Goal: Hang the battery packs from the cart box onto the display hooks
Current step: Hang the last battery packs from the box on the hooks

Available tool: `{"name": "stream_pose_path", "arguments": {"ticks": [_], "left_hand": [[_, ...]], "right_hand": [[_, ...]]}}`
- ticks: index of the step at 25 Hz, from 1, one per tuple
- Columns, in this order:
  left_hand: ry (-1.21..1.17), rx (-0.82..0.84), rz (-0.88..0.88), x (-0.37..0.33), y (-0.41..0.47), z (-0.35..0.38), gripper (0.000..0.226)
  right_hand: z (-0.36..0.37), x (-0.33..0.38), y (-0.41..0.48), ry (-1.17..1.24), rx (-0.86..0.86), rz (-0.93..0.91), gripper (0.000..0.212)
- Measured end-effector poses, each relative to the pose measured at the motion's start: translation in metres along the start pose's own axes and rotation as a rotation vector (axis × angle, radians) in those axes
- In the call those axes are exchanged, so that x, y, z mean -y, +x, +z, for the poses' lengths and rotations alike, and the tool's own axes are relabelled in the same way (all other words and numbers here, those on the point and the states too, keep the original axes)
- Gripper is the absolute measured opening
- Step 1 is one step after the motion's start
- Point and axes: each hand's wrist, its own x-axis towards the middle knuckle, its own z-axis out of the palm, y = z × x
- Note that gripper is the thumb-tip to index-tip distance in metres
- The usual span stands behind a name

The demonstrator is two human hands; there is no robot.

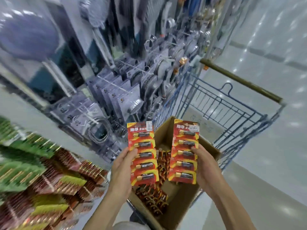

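Pale glossy shop floor [265, 155], blurred display racks [116, 83] at ten o'clock, blue wire cart [232, 113], cardboard box [182, 201] inside, left hand [122, 170] gripping red five-cell battery strip [142, 153], right hand [206, 165] gripping second strip [185, 150], both above box, loose packs [152, 200] within.

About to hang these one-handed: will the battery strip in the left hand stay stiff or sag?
The left strip stands straight above the left hand, which holds only its lower edge, so it probably stays fairly stiff. Five cells likely make it heavy for its size. Its glossy blisters may be slippery.
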Motion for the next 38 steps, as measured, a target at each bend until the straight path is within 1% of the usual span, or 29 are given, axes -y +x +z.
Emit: {"name": "stream_pose_path", "arguments": {"ticks": [5,8,13,18,20,24,26,31,32,34,36,38], "left_hand": [[-0.170,-0.078,0.188,-0.017,-0.075,-0.025,0.028],[-0.266,-0.187,0.289,-0.021,-0.120,-0.059,0.026],[-0.377,-0.383,0.440,-0.021,-0.198,-0.120,0.029],[-0.489,-0.576,0.530,-0.008,-0.268,-0.190,0.034],[-0.511,-0.643,0.564,-0.002,-0.296,-0.219,0.031],[-0.565,-0.771,0.606,0.012,-0.352,-0.287,0.026],[-0.571,-0.804,0.625,0.018,-0.382,-0.325,0.026],[-0.615,-0.847,0.675,0.031,-0.452,-0.422,0.030],[-0.626,-0.860,0.682,0.034,-0.465,-0.441,0.032],[-0.654,-0.875,0.692,0.038,-0.485,-0.472,0.033],[-0.687,-0.888,0.694,0.042,-0.501,-0.498,0.033],[-0.715,-0.894,0.708,0.042,-0.513,-0.522,0.033]], "right_hand": [[0.041,0.022,-0.022,-0.073,0.237,-0.009,0.033],[0.082,0.021,-0.039,-0.112,0.414,0.017,0.033],[0.161,-0.009,-0.071,-0.232,0.627,0.114,0.031],[0.237,-0.052,-0.124,-0.375,0.844,0.138,0.027],[0.266,-0.076,-0.152,-0.434,0.904,0.124,0.025],[0.315,-0.128,-0.214,-0.475,0.958,0.143,0.025],[0.338,-0.154,-0.247,-0.487,0.977,0.143,0.025],[0.400,-0.225,-0.325,-0.519,0.995,0.170,0.022],[0.413,-0.241,-0.339,-0.523,0.993,0.174,0.025],[0.435,-0.266,-0.363,-0.536,0.994,0.195,0.030],[0.454,-0.283,-0.387,-0.527,1.021,0.214,0.025],[0.473,-0.297,-0.406,-0.519,0.996,0.245,0.027]]}}
